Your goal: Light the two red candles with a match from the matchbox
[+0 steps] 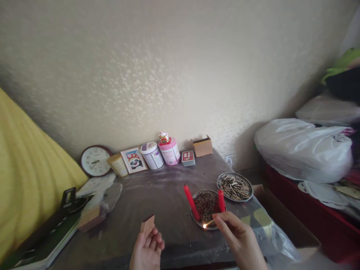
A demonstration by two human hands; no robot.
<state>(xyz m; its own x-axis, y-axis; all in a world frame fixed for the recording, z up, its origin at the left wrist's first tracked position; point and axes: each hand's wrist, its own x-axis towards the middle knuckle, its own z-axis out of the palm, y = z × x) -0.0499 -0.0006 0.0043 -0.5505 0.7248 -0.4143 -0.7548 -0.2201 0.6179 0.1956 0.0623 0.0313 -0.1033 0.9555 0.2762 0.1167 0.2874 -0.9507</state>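
- While the right hand (239, 234) pinched a lit match (208, 224), its small flame sat at the candle dish (197, 218) rim.
- Left hand (147, 249) gripped a brown matchbox (147, 224) upright, near the table's front edge.

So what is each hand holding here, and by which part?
The left hand holds a matchbox by its lower end, upright between the fingertips. The right hand pinches a lit match by its unlit end, flame toward the tray.

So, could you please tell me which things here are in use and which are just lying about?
In use: matchbox in left hand; lit match in right hand; two red candles; dish under them.

Lying about: clock, panda picture, pink tub, cardboard box, plate of spent matches.
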